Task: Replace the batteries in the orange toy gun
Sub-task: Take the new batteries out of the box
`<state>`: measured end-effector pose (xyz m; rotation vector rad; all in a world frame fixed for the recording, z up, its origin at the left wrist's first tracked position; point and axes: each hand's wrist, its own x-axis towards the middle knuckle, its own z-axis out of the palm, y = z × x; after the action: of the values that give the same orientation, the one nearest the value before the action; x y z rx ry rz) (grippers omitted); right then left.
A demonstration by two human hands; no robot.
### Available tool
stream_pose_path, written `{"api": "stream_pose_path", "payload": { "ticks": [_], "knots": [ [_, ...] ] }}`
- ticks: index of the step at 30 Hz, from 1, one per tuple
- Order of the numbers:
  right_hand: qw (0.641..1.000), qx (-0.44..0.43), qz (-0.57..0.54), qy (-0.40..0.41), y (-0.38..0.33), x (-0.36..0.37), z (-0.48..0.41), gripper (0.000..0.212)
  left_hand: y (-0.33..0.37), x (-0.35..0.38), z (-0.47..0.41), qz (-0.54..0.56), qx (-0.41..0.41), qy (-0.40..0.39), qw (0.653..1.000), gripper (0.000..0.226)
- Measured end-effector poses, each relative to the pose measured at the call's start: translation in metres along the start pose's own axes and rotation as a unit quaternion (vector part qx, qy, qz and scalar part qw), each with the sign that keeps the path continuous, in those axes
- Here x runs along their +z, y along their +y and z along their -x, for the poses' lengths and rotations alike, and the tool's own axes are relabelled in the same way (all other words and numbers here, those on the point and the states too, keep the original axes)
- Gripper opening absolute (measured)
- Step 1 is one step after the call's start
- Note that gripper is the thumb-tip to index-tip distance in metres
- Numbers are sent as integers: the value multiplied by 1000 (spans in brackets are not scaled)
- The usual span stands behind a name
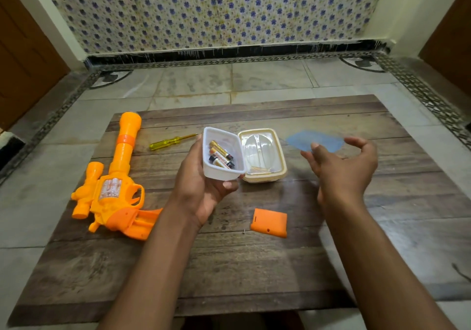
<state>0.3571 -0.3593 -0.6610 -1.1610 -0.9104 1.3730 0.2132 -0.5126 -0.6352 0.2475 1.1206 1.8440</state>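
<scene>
White tub of batteries sits gripped in my left hand mid-frame, while my right hand, centre-right, hovers with fingers loosely spread, holding nothing.

The left hand holds a white tub of batteries above the desk, the right hand hovers open-fingered beside it, and the orange toy gun lies at the left, its cover off.

One gun, one screwdriver, three batteries, one white tub, one cream tub, one lid, one cover
</scene>
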Motion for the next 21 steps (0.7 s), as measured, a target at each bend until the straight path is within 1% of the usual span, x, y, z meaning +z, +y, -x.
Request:
{"api": "stream_pose_path", "payload": {
  "ticks": [5,8,11,12,16,18,21],
  "knots": [
    [999,37,19,-8,8,-8,0,61,-5,6,-1,3,-1,-9,1000,48],
    [998,27,64,-2,13,-6,1,68,-7,9,-2,2,-2,-10,1000,51],
    [995,34,93,8,14,-1,1,73,-8,10,-2,-2,3,2,1000,48],
    [996,46,81,16,15,1,1,71,-8,9,-3,-3,4,5,1000,47],
    [990,121,-40,61,10,9,2,42,-8,6,-3,-5,6,6,1000,46],
    [986,144,-61,64,7,10,4,34,-8,4,-3,-5,8,6,1000,46],
    [983,170,-51,52,4,11,7,23,-8,1,-3,-9,11,12,1000,46]
  ]
}}
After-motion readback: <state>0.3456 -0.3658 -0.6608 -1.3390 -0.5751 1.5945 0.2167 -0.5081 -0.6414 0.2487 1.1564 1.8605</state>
